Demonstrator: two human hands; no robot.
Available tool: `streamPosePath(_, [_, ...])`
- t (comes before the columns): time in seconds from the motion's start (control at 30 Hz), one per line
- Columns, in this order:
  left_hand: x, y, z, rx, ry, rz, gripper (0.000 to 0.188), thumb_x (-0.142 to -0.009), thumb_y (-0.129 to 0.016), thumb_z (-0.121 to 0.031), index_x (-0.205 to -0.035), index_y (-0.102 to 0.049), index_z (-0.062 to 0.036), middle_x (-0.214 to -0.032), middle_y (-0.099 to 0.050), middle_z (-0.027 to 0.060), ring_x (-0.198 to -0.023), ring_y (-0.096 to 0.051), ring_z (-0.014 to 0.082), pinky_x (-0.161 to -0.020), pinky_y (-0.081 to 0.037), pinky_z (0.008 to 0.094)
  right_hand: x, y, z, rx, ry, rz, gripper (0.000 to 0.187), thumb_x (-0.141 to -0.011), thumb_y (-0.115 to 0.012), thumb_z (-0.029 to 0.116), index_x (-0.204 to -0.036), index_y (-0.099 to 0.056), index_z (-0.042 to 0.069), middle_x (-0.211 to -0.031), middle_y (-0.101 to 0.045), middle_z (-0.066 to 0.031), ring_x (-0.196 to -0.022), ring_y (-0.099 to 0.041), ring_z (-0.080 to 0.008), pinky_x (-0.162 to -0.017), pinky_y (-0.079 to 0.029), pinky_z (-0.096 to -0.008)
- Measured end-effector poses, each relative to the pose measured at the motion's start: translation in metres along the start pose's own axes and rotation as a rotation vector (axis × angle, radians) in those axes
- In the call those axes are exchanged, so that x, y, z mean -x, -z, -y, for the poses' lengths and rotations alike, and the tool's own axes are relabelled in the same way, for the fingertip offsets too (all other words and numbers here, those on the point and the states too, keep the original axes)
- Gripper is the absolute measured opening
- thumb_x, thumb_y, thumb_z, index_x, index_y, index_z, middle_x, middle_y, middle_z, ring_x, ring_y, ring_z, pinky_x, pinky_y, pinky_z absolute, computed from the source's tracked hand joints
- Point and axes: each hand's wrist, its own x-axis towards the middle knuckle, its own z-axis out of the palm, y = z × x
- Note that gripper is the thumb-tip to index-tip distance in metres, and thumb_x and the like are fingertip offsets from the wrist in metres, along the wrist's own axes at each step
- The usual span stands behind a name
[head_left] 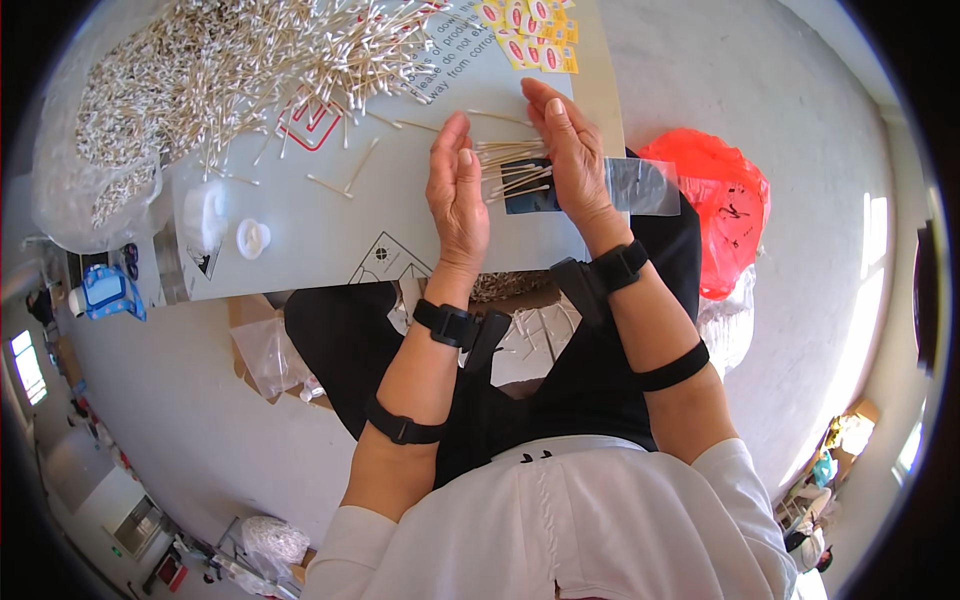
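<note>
Between my two hands lies a small bunch of cotton swabs point(517, 178), roughly lined up crosswise. My left hand point(458, 195) is at their left ends, its fingers straight and the palm turned inward. At the right ends stands my right hand point(575, 155), also with straight fingers and its palm facing the swabs. Neither hand is closed around anything; whether the palms touch the swab ends I cannot tell. Partly under the bunch and my right hand is a dark blue packet point(525, 204), with a clear plastic sleeve point(650, 188) reaching past the table edge.
A large heap of loose cotton swabs point(230, 75) covers the far left of the grey table point(330, 235). Yellow printed labels point(540, 45) lie at the far right. A white round cap point(253, 239) sits near the front left. Right of the table hangs a red plastic bag point(715, 195).
</note>
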Motion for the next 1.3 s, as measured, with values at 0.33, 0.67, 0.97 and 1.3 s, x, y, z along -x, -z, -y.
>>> streamPosePath(0.33, [-0.050, 0.005, -0.012, -0.996, -0.467, 0.143, 0.031, -0.070, -0.072, 0.002, -0.098, -0.066, -0.0099, -0.103, -0.057, 0.0066, -0.101, -0.052, 0.0291, -0.088, -0.043, 0.0411, 0.014, 0.020, 0.005, -0.385, -0.013, -0.188, 0.046, -0.104, -0.045, 0.029, -0.128, -0.051, -0.010, -0.130, -0.057, -0.0184, -0.126, -0.052, -0.0258, -0.112, -0.039, -0.0382])
streamPosePath(0.67, [-0.065, -0.001, -0.017, -1.184, -0.429, 0.524, 0.016, -0.069, -0.078, -0.008, -0.078, -0.065, -0.0105, -0.090, -0.057, -0.0006, -0.097, -0.051, 0.0242, -0.087, -0.041, 0.0377, 0.020, 0.019, 0.004, -0.409, -0.024, -0.254, 0.037, -0.104, -0.046, 0.022, -0.120, -0.058, -0.009, -0.121, -0.062, -0.0161, -0.117, -0.058, -0.0230, -0.106, -0.045, -0.0353])
streamPosePath(0.97, [-0.071, -0.001, -0.021, -1.228, -0.412, 0.483, 0.020, -0.069, -0.076, -0.004, -0.083, -0.063, -0.0084, -0.091, -0.057, 0.0011, -0.097, -0.051, 0.0249, -0.088, -0.041, 0.0389, 0.021, 0.017, 0.004, -0.386, -0.026, -0.267, 0.034, -0.103, -0.049, 0.020, -0.119, -0.059, -0.008, -0.120, -0.062, -0.0155, -0.115, -0.059, -0.0217, -0.105, -0.046, -0.0341])
streamPosePath(1.3, [-0.039, -0.006, -0.018, -1.215, -0.352, 0.477, 0.024, -0.079, -0.068, -0.005, -0.102, -0.064, -0.0096, -0.102, -0.059, 0.0050, -0.104, -0.053, 0.0273, -0.091, -0.041, 0.0394, 0.029, 0.009, 0.002, -0.296, -0.006, -0.221, 0.038, -0.102, -0.050, 0.024, -0.124, -0.058, -0.007, -0.122, -0.062, -0.0130, -0.115, -0.058, -0.0181, -0.105, -0.045, -0.0315])
